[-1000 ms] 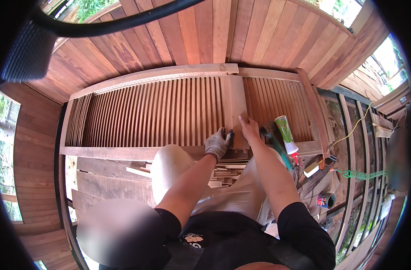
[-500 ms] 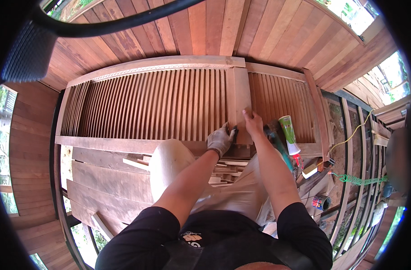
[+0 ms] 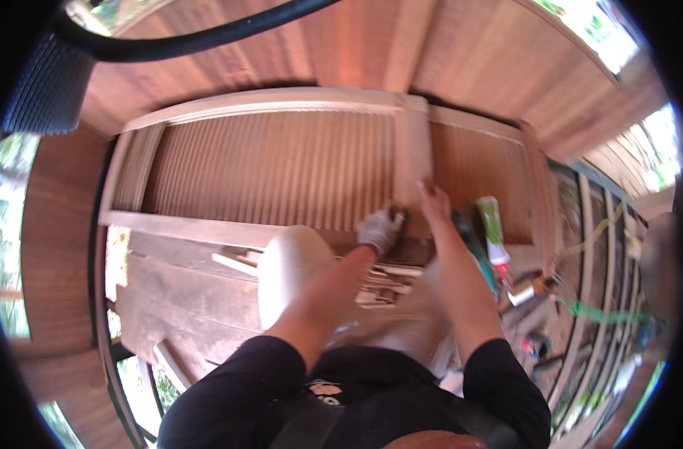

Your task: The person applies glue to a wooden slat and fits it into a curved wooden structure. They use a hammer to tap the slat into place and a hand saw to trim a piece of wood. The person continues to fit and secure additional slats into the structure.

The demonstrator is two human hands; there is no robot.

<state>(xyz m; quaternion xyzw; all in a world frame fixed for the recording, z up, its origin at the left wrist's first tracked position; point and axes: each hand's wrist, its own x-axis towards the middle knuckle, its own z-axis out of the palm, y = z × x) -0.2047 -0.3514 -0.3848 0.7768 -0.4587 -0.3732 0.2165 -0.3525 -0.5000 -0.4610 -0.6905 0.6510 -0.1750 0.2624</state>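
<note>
Across my lap lies a louvred wooden shutter (image 3: 266,168) with many thin slats in a pale reddish frame. My left hand (image 3: 380,228), in a light glove, is closed by the lower end of the shutter's upright frame piece (image 3: 413,150). A small dark object pokes out of its fingers, too blurred to name. My bare right hand (image 3: 435,206) touches the right edge of that upright, its fingers stretched and partly apart. Right of it lies a second, shorter slatted section (image 3: 476,161). A green-and-white tube with a red nozzle (image 3: 492,228) rests near my right forearm.
Wood offcuts (image 3: 386,284) lie between my knees. Rough boards (image 3: 184,288) spread to the left. A teal tool (image 3: 477,251), a coiled green hose (image 3: 603,313) and a can (image 3: 536,346) are on the right. Plank walls (image 3: 319,60) stand ahead.
The view has shifted, so shutter and hands appear slightly farther right, and the picture is blurrier. Both hands keep about the same places on the upright frame piece.
</note>
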